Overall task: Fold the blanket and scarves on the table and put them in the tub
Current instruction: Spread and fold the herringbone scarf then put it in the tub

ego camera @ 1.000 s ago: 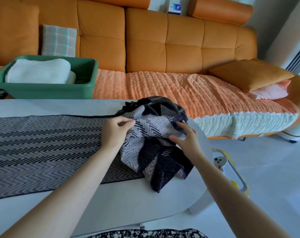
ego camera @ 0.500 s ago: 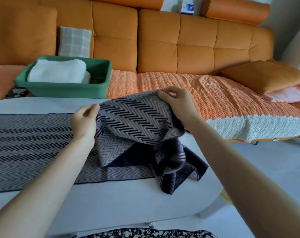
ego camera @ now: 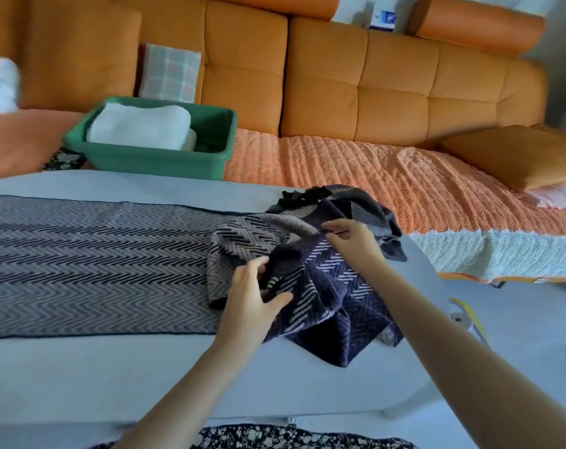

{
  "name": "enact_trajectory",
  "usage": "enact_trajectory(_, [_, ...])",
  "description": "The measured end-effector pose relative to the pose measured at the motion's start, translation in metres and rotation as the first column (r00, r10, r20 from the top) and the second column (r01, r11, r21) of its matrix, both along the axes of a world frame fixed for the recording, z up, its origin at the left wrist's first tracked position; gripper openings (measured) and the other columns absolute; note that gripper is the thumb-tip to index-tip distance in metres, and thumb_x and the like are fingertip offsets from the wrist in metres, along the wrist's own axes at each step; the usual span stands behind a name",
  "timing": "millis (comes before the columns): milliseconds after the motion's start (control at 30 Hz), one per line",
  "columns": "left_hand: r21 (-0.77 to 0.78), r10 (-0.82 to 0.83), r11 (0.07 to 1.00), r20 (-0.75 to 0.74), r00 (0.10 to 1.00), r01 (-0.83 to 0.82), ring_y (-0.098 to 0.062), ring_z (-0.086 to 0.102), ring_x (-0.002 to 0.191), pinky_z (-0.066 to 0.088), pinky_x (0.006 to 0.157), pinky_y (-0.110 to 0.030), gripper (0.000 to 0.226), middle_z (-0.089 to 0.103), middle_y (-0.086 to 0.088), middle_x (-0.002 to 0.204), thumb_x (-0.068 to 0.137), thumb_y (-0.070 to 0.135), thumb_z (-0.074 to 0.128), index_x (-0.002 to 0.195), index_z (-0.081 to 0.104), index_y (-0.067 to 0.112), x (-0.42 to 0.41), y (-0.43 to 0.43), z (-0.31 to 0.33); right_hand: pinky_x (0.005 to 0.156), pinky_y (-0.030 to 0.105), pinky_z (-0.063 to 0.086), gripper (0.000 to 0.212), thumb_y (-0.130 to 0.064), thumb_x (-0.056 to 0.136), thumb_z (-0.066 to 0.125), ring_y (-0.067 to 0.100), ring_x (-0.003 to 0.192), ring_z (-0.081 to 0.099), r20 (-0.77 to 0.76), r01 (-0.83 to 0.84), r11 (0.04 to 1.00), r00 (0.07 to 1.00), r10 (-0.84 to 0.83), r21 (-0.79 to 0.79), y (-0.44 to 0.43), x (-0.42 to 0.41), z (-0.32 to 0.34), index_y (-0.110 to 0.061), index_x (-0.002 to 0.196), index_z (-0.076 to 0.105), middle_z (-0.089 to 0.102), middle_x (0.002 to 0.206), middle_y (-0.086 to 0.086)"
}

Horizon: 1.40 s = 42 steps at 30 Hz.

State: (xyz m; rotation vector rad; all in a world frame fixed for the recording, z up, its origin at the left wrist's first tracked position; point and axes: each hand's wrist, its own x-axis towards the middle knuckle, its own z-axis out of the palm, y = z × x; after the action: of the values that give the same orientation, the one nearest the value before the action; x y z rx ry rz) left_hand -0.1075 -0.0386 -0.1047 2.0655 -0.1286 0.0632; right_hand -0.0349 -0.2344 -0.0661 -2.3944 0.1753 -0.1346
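A long zigzag-patterned scarf point(ego camera: 97, 270) lies flat across the white table point(ego camera: 113, 377); its right end is bunched in a dark heap point(ego camera: 333, 299) near the table's right end. My left hand point(ego camera: 252, 296) rests on the heap's near left side, fingers spread over the cloth. My right hand point(ego camera: 353, 238) pinches a fold at the top of the heap. A green tub point(ego camera: 165, 157) stands on the sofa beyond the table, with a folded white blanket point(ego camera: 139, 128) inside it.
An orange sofa point(ego camera: 372, 102) with an orange quilted cover point(ego camera: 356, 183) runs behind the table. A plaid cushion point(ego camera: 170, 72) leans behind the tub. Orange and pink pillows point(ego camera: 518, 160) lie at the right. A yellow-and-white object point(ego camera: 466, 319) sits on the floor by the table's right end.
Both hands have lowered the lifted scarf end back onto the table. My left hand has moved right onto the heap; my right hand has come down to its top.
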Motion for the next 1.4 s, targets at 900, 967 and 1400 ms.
enact_trajectory(900, [-0.398, 0.064, 0.909, -0.157, 0.986, -0.123, -0.003, 0.062, 0.068, 0.042, 0.057, -0.01, 0.011, 0.069, 0.006, 0.071, 0.081, 0.025, 0.07, 0.083, 0.068, 0.014, -0.021, 0.091, 0.034, 0.071, 0.015, 0.048, 0.021, -0.001, 0.093, 0.052, 0.001, 0.072, 0.061, 0.417, -0.492, 0.733, 0.856, 0.307, 0.47, 0.152, 0.011, 0.097, -0.015, 0.082, 0.064, 0.067, 0.072, -0.011])
enact_trajectory(967, [-0.433, 0.183, 0.877, -0.101, 0.978, -0.209, -0.006, 0.064, 0.071, 0.044, 0.059, -0.015, 0.011, 0.07, 0.003, 0.074, 0.082, 0.026, 0.069, 0.083, 0.068, 0.015, -0.023, 0.119, 0.043, 0.073, 0.017, 0.049, 0.014, -0.004, 0.093, 0.054, 0.003, 0.074, 0.062, 0.42, -0.464, 0.747, 0.866, 0.271, 0.476, 0.168, 0.017, 0.1, -0.01, 0.089, 0.065, 0.067, 0.078, -0.005])
enact_trajectory(1400, [-0.158, 0.369, 0.904, -0.183, 0.911, -0.398, -0.016, 0.063, 0.093, 0.046, 0.071, -0.021, 0.025, 0.065, 0.006, 0.093, 0.079, 0.011, 0.071, 0.097, 0.057, 0.02, -0.026, 0.269, -0.009, 0.087, 0.032, 0.046, 0.04, -0.027, 0.086, 0.066, 0.027, 0.103, 0.06, -0.181, -0.445, 0.886, 0.889, 0.419, -0.133, 0.281, 0.078, -0.004, -0.008, 0.121, 0.058, 0.064, 0.114, 0.011])
